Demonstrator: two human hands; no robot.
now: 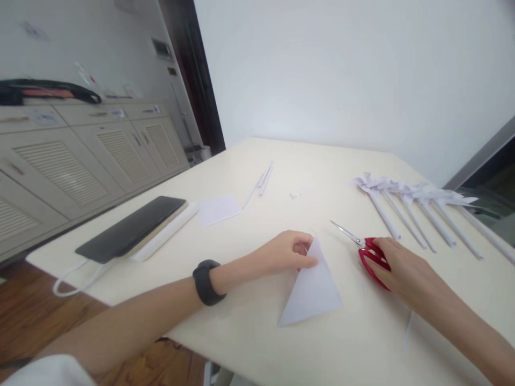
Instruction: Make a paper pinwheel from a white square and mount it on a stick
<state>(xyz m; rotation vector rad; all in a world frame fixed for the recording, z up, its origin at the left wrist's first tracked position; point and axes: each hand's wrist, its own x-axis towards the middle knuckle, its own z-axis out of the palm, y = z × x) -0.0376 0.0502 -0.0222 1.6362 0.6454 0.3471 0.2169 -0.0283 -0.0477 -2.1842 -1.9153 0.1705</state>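
Observation:
Between the thumb and fingers of my left hand (pixel 292 252) is the top corner of a white sheet of paper (pixel 314 292), folded into a triangle. Its lower edge lies at or just above the table. My right hand (pixel 406 268) has its fingers on the red handles of a pair of scissors (pixel 367 247). The blades are together and point up and left, a short way right of the paper. A thin white paper strip (pixel 408 329) lies below my right wrist.
Several paper pinwheels (pixel 402 195) on rolled sticks lie in a row at the right. Beyond my left hand are a stack of square paper (pixel 219 209), rolled paper sticks (pixel 261 182) and small scraps (pixel 296 193). A dark tablet-like device (pixel 132 228) with a white cable (pixel 68 292) sits left.

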